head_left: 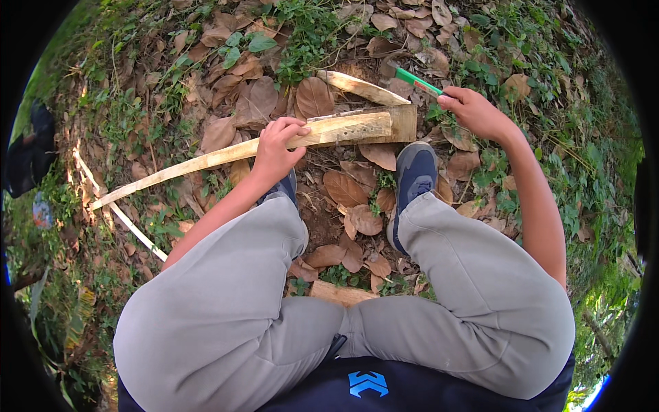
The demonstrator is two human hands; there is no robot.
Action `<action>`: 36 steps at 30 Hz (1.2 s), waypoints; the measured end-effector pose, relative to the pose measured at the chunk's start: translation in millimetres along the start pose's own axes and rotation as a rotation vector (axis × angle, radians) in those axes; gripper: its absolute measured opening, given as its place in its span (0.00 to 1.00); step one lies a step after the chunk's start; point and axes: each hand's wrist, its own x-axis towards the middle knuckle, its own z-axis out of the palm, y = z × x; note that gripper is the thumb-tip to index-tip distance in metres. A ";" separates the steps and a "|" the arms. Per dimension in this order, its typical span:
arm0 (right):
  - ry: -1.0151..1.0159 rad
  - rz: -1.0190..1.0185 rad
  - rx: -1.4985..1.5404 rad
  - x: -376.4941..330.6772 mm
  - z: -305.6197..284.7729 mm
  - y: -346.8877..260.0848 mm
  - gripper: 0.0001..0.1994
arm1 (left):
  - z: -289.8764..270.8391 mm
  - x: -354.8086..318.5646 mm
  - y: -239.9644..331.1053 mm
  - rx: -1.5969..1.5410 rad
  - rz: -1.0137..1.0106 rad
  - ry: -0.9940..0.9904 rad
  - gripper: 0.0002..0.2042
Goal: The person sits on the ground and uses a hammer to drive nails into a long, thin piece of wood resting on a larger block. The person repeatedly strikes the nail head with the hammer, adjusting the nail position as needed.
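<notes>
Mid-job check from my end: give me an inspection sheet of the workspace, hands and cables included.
Surface: leaf-littered brown ground with low green plants.
Job's things: long, curved, pale wooden board, dark dots near its right end, overlapping a thick, pale wooden block; green-handled metal hammer, raised beyond the block.
Clutter: short, curved, pale wooden piece behind the block; thin, pale wooden strip at left; large, dry, brown leaves.
Hands: left hand grips the board; right hand grips the hammer's handle end.
Cables: nothing seen.
Surroundings: dark-blue shoe close to the block; dark object at left rim, unclear.
</notes>
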 end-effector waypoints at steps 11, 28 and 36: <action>-0.070 -0.184 -0.106 36.4 28.4 -26.9 0.23 | -0.1 2.1 -0.7 -0.042 0.007 -0.003 0.16; -0.076 -0.188 -0.154 50.1 35.3 -29.3 0.23 | 2.0 5.1 -1.5 -0.062 0.028 -0.006 0.15; -0.098 -0.280 -0.160 59.9 34.6 -24.2 0.24 | 2.2 4.0 -0.6 -0.079 0.039 0.001 0.16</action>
